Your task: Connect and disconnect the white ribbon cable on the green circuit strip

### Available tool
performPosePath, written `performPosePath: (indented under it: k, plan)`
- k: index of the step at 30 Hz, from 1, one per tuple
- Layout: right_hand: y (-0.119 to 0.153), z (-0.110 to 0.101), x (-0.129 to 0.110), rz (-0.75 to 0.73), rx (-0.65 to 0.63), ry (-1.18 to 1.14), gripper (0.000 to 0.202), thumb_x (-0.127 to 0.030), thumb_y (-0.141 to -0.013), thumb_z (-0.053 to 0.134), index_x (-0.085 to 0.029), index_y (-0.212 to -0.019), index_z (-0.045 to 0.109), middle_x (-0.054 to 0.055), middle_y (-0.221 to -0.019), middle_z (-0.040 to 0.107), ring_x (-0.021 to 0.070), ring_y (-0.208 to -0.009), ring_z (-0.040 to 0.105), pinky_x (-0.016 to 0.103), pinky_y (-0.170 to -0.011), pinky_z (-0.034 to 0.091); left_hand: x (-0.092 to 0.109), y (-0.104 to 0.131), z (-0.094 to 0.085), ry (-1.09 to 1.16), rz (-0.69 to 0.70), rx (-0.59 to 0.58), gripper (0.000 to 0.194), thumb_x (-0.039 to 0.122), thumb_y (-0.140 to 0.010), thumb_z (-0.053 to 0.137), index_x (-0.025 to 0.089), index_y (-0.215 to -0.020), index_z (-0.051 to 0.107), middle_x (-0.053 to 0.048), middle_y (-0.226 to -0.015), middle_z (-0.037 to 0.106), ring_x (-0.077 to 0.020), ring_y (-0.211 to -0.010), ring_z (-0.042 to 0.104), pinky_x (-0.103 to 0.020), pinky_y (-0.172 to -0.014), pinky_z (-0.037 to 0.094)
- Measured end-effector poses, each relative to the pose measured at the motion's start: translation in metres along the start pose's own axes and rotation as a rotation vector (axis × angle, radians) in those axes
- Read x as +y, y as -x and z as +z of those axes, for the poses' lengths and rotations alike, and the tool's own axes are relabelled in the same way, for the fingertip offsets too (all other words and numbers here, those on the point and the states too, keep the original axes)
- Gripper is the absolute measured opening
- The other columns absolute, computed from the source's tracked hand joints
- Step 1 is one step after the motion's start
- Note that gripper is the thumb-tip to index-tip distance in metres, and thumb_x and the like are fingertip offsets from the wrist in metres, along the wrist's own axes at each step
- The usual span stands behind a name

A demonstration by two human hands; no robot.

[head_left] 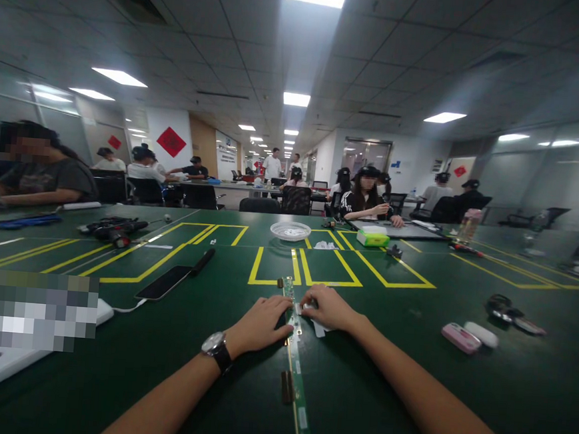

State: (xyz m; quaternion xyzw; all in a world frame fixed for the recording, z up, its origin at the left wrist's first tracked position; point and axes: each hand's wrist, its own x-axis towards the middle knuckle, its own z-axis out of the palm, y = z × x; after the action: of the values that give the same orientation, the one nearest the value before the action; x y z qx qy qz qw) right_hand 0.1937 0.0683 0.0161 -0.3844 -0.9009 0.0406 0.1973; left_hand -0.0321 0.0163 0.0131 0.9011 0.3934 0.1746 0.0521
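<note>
A long, narrow green circuit board (297, 385) lies lengthwise on the green table, with brown flexible tabs along its left edge. My left hand (261, 322), with a wristwatch behind it, is closed over the board's left edge, thumb and fingertips pressing on it. On the other side, my right hand (330, 307) is bent in a pinch at the board's right edge. A small whitish bit shows at those fingertips, but what it is cannot be made out. Under the right hand lies a flat white piece (319, 330), partly hidden.
Left of my hands are a phone (167, 282) on a cable and a white device (7, 362). To the right lie a pink case (460, 338) and a dark clip-like object (505, 309). Ahead stand a clear plastic dish (290, 231) and a tissue pack (373, 236). People sit beyond.
</note>
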Motion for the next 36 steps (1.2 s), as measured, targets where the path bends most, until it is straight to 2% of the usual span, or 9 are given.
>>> performPosePath:
  k: [7, 16, 22, 29, 36]
  plan:
    - [0.001, 0.0, 0.0, -0.017, 0.004, -0.002, 0.016, -0.032, -0.077, 0.067, -0.02, -0.089, 0.07, 0.004, -0.084, 0.061, 0.0167, -0.08, 0.054, 0.026, -0.072, 0.037, 0.002, 0.0, -0.002, 0.007, 0.011, 0.0, 0.04, 0.047, -0.092, 0.045, 0.025, -0.124, 0.05, -0.007, -0.134, 0.049, -0.0239, -0.123, 0.043, -0.039, -0.098, 0.034]
    - [0.0, 0.007, 0.004, -0.077, 0.05, -0.142, 0.015, -0.03, -0.079, 0.066, -0.018, -0.087, 0.071, 0.004, -0.081, 0.063, 0.0161, -0.077, 0.055, 0.027, -0.073, 0.04, -0.002, 0.0, 0.002, 0.021, 0.005, -0.022, 0.041, 0.046, -0.093, 0.043, 0.027, -0.129, 0.046, -0.006, -0.14, 0.044, -0.0226, -0.128, 0.04, -0.04, -0.1, 0.032]
    - [-0.001, 0.004, 0.002, -0.013, 0.06, -0.248, 0.015, -0.026, -0.074, 0.069, -0.017, -0.085, 0.072, 0.004, -0.081, 0.065, 0.015, -0.074, 0.057, 0.025, -0.069, 0.041, -0.006, 0.0, 0.006, 0.036, 0.015, -0.038, 0.044, 0.045, -0.093, 0.044, 0.027, -0.134, 0.043, -0.007, -0.145, 0.039, -0.0237, -0.132, 0.036, -0.041, -0.104, 0.03]
    - [-0.002, 0.012, 0.009, -0.022, 0.064, -0.339, 0.014, -0.025, -0.073, 0.071, -0.017, -0.084, 0.073, 0.003, -0.08, 0.066, 0.0149, -0.075, 0.058, 0.025, -0.072, 0.042, -0.009, -0.003, 0.009, 0.05, 0.043, -0.052, 0.048, 0.042, -0.092, 0.048, 0.025, -0.136, 0.041, -0.007, -0.145, 0.039, -0.0252, -0.132, 0.037, -0.04, -0.106, 0.031]
    - [-0.002, 0.019, 0.012, 0.022, 0.092, -0.344, 0.015, -0.025, -0.072, 0.071, -0.018, -0.085, 0.074, 0.003, -0.081, 0.066, 0.0147, -0.075, 0.059, 0.024, -0.072, 0.042, -0.001, 0.001, 0.023, -0.015, -0.003, 0.001, 0.053, 0.047, -0.096, 0.036, 0.019, -0.14, 0.036, -0.009, -0.147, 0.036, -0.0236, -0.135, 0.032, -0.04, -0.11, 0.026]
